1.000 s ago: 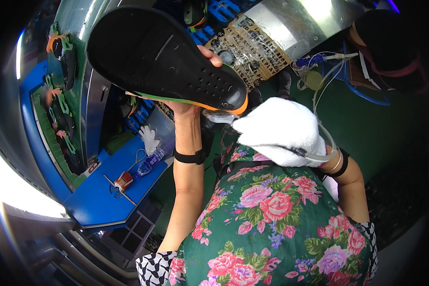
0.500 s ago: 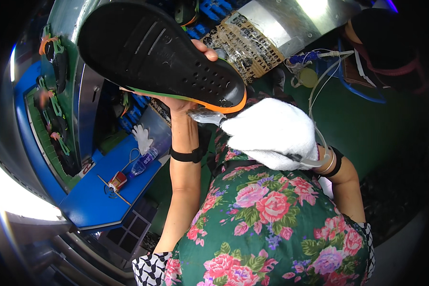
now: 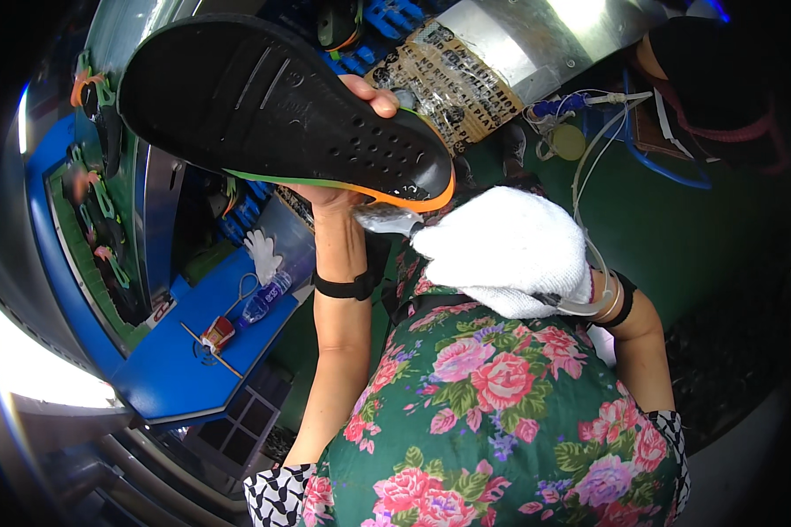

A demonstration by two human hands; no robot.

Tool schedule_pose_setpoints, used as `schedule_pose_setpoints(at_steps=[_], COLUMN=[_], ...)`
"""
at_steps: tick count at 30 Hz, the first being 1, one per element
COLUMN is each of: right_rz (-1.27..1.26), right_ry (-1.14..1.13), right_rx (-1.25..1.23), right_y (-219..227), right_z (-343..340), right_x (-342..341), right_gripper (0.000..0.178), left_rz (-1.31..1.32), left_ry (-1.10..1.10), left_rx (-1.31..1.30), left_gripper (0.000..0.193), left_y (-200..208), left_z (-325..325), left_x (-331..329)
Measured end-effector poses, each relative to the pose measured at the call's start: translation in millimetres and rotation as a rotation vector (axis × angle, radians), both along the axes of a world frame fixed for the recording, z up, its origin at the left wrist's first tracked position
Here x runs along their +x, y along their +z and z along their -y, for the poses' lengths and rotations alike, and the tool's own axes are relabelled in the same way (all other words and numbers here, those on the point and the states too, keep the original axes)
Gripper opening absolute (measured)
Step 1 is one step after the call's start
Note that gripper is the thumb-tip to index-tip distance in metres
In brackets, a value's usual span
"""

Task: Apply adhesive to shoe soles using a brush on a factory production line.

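My left hand [image 3: 330,197] is closed round a large black shoe sole [image 3: 272,110] with a green and orange edge. Its fingertips show over the far side, and the palm lies beneath. The underside of the sole has grooves and several small holes, and its orange-edged end points to the right. My right hand [image 3: 505,250], in a white knit glove, is closed round the handle of a brush [image 3: 388,218] with pale, translucent bristles. Those bristles are by the lower orange edge; whether they touch it I cannot tell. A clear hose [image 3: 580,307] runs along the glove at the wrist.
On the left, a blue table [image 3: 171,378] holds a bottle [image 3: 265,297], a white glove [image 3: 262,253] and a red container [image 3: 217,334]. Clipped shoe parts [image 3: 105,105] line a green surface. Behind the sole lies a taped cardboard sheet [image 3: 453,83]; tubes hang to the right.
The sole has shifted slightly left and turned a little in my left hand. My gloved right hand and the brush have moved slightly down and right.
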State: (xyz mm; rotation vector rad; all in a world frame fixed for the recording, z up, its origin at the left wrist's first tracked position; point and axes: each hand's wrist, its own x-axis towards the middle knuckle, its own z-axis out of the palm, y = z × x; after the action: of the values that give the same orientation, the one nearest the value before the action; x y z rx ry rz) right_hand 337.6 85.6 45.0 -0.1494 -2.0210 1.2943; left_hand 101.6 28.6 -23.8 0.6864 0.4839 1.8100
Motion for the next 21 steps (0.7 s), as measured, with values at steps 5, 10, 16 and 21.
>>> schedule_pose_setpoints(at_steps=[5, 10, 16, 21], right_rz=[0.016, 0.096, 0.116, 0.036], right_ry=[-0.014, -0.065, -0.130, 0.029], right_rx=[-0.089, -0.109, -0.066, -0.161], right_y=[5, 7, 1, -5], right_z=[-18, -22, -22, -23], right_x=[7, 12, 5, 0], right_gripper=[0.023, 0.021, 0.022, 0.016], left_rz=[0.073, 0.096, -0.104, -0.063], left_ry=[0.023, 0.047, 0.009, -0.081], left_rx=[0.039, 0.102, 0.041, 0.051], left_gripper=[0.093, 0.088, 0.075, 0.079], left_y=[2, 10, 23, 22], left_z=[-7, -12, -18, -22], left_x=[2, 4, 0, -8])
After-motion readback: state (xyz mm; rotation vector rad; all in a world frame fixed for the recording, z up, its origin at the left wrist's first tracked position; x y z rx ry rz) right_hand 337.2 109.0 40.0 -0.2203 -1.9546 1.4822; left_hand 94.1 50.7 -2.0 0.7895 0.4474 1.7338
